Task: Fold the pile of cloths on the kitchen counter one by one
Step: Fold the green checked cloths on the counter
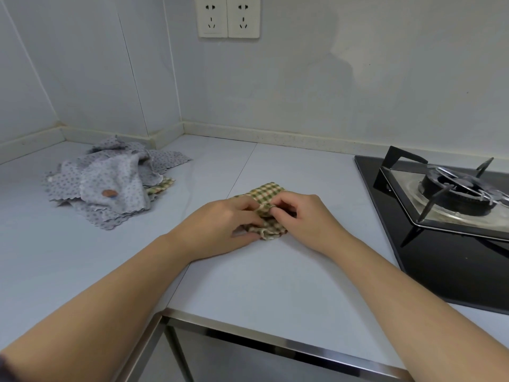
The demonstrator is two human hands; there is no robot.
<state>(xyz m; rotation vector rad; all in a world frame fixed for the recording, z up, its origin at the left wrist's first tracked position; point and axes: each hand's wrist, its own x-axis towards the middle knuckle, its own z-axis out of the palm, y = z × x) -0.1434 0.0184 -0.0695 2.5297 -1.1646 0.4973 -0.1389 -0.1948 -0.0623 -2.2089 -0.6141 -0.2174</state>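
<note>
A small green and beige checked cloth (268,195) lies bunched on the pale kitchen counter (261,277), in the middle of the view. My left hand (220,223) and my right hand (304,219) meet over it, and the fingers of both pinch its folds. The near part of the cloth is hidden under my hands. A loose pile of grey dotted cloths (110,180) lies at the back left, with another checked cloth (161,187) peeking out beneath it.
A black gas hob (446,244) with a metal pan support (451,188) fills the right side. The wall with a double socket (228,16) stands behind. The counter's steel front edge (275,340) runs below my forearms.
</note>
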